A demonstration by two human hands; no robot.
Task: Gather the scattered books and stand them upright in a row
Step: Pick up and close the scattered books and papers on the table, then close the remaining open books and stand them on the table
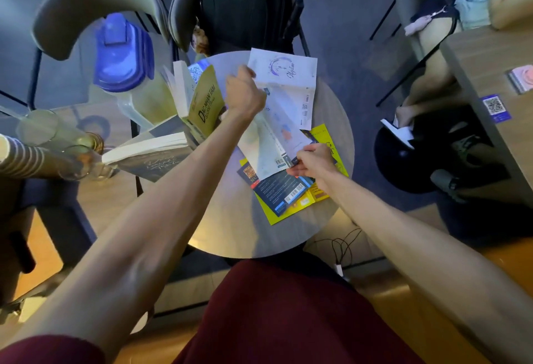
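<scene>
Books (277, 130), seemingly between both hands.

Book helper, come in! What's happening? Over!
Both hands, left and right, grip the white book. Gold book upright. Flat pile underneath.

Dim bluish indoor light, warm glow below, soft blur, strong fisheye edge distortion

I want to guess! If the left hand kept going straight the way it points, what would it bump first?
Probably the white book, which the left hand already grips at its edge; depth is hard to judge.
</scene>
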